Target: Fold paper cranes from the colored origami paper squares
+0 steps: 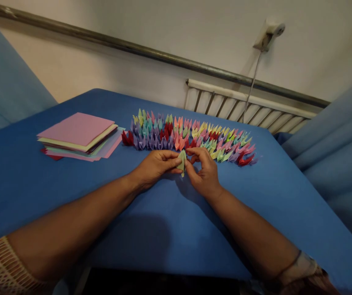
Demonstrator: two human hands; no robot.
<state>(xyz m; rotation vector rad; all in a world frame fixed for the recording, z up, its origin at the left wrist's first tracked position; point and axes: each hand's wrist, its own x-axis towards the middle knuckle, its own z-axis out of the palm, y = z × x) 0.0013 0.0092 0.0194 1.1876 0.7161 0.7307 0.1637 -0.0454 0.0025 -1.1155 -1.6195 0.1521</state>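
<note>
Between my hands, above the blue tabletop, is a small piece of folded pale green paper (pixel 182 160), narrow and pointed at the top and bottom. My left hand (pixel 157 166) pinches its left side between thumb and fingers. From the other side, my right hand (pixel 204 170) has its thumb against the paper's right edge, with the index finger bent near the top point. Just beyond my hands stand rows of folded paper cranes (pixel 180 143) in red, purple, pink, yellow and green. The fingers partly cover the green paper.
A stack of coloured square paper sheets (pixel 77 129), pink on top, lies to the left on the blue cloth (pixel 151 246). Behind the table are a white radiator (pixel 225 104), a metal rail (pixel 151 53) and a wall fixture with a cord (pixel 266 37). Blue curtains (pixel 341 135) hang at both sides.
</note>
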